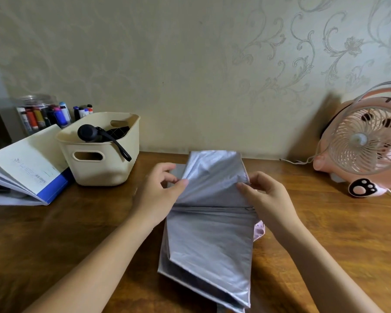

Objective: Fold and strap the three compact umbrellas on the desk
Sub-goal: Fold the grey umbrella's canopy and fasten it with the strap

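Pinching silver umbrella (209,233) canopy folds: left hand (160,188) grips left edge, right hand (263,195) grips right edge. Umbrella lies mid-worktop (77,233), toward near edge. Black umbrella (99,134) in cream basket (104,168), far-left.

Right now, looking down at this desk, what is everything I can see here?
silver umbrella: one, silvery grey with a pink edge, lying unrolled at the middle of the desk
black umbrella: one, black, standing in the basket with its wrist loop over the rim
basket: one, cream, back left of the desk
marker jar: one, clear, full of coloured markers, behind the basket
loose markers: a few, mixed colours, behind the basket rim
booklets: a stack, white and blue, far left
fan: one, pink, far right, with a paw print on its base
desk: one, brown wood
left hand: fingers pinching the umbrella's fabric
right hand: fingers pinching the fabric opposite
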